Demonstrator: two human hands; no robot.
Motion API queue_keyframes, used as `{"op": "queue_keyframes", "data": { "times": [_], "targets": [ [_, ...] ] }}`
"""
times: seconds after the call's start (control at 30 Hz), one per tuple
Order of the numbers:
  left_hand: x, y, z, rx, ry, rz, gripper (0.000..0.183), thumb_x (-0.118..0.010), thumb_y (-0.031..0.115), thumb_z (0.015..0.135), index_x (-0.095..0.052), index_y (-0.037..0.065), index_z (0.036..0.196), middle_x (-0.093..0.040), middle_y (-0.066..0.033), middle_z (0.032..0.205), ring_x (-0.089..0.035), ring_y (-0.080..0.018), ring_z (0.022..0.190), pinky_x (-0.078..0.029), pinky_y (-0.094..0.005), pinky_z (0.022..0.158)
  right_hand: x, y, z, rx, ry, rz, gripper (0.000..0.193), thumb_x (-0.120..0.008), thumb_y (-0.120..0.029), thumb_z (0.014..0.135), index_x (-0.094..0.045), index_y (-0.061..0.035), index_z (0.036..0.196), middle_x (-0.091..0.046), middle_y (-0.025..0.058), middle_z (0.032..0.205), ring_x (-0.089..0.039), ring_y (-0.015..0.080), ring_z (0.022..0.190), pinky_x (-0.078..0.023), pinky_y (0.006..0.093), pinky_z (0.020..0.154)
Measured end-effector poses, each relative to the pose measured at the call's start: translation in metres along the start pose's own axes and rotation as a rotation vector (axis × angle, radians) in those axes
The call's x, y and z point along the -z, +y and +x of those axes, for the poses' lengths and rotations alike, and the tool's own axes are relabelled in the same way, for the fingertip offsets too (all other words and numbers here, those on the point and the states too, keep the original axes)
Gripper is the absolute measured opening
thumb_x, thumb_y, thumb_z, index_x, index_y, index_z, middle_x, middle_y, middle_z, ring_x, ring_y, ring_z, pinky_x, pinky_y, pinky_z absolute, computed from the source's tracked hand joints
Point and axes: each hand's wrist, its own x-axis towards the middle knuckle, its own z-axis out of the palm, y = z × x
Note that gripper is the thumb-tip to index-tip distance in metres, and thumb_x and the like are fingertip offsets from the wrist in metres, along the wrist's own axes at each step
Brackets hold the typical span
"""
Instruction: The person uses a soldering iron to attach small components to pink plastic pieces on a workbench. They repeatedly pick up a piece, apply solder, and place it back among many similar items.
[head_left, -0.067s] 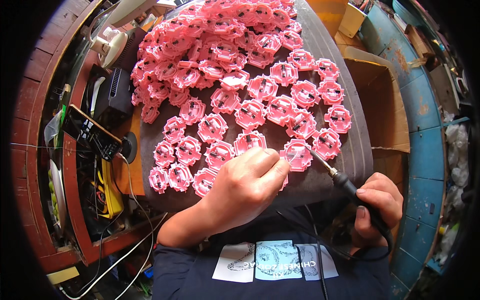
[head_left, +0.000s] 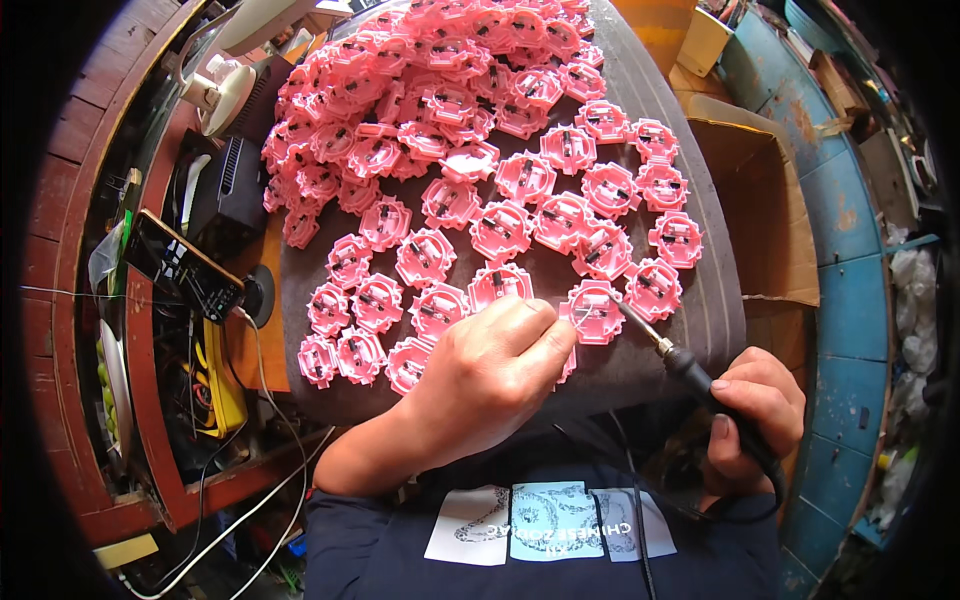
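My right hand (head_left: 762, 408) grips a soldering iron (head_left: 692, 372) by its black handle. The iron's metal tip points up and left, at the right rim of a pink plastic housing (head_left: 596, 322); whether it touches cannot be made out. Just left of that housing, my left hand (head_left: 490, 350) is closed in a pinch, and what its fingertips hold is too small to name. Part of another pink housing (head_left: 500, 284) shows beyond my left knuckles. Small black and metallic parts sit inside the housings.
Loose rows of similar housings lie across the dark work surface (head_left: 700, 325), with a heap (head_left: 400, 90) of them at the far left. Left stand a phone (head_left: 185, 268) and a black box (head_left: 228, 185). A cardboard box (head_left: 760, 210) is at the right. Cables (head_left: 270, 395) hang at lower left.
The soldering iron's tip has shifted very slightly left. Both hands keep nearly the same place and grip.
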Motion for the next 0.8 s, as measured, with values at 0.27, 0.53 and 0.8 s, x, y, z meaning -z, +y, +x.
{"op": "queue_keyframes", "data": {
  "times": [0.27, 0.53, 0.8],
  "targets": [
    [-0.0018, -0.006, 0.0013, -0.023, 0.012, 0.021, 0.026, -0.078, -0.003, 0.077, -0.068, -0.001, 0.1, -0.063, -0.0111, 0.091, -0.066, -0.0289, 0.079, -0.055, -0.0396, 0.068, -0.0057, 0.0018, 0.0076, 0.031, -0.074, -0.006, 0.028, -0.075, -0.011, 0.079, -0.07, 0.0004, 0.103, -0.065, 0.0125, 0.076, -0.06, 0.024, 0.055, -0.047, 0.0346, 0.051],
    [-0.0057, -0.0085, 0.0016, -0.016, 0.012, -0.001, 0.026, -0.078, -0.002, 0.077, -0.069, -0.001, 0.101, -0.063, -0.0107, 0.091, -0.066, -0.0291, 0.079, -0.054, -0.0397, 0.068, -0.0077, 0.0039, 0.0078, 0.027, -0.1, 0.009, 0.027, -0.075, -0.011, 0.08, -0.07, 0.0003, 0.103, -0.065, 0.0119, 0.076, -0.059, 0.0232, 0.055, -0.047, 0.0341, 0.051],
    [-0.0059, -0.0091, 0.0036, 0.005, -0.003, -0.001, 0.025, -0.078, -0.002, 0.077, -0.069, -0.001, 0.1, -0.064, -0.0113, 0.092, -0.067, -0.0296, 0.079, -0.055, -0.0398, 0.067, -0.0079, 0.0035, 0.0067, 0.016, -0.104, 0.005, 0.028, -0.075, -0.009, 0.078, -0.069, -0.0008, 0.104, -0.065, 0.0113, 0.076, -0.059, 0.023, 0.055, -0.047, 0.0339, 0.051]
  ]
}}
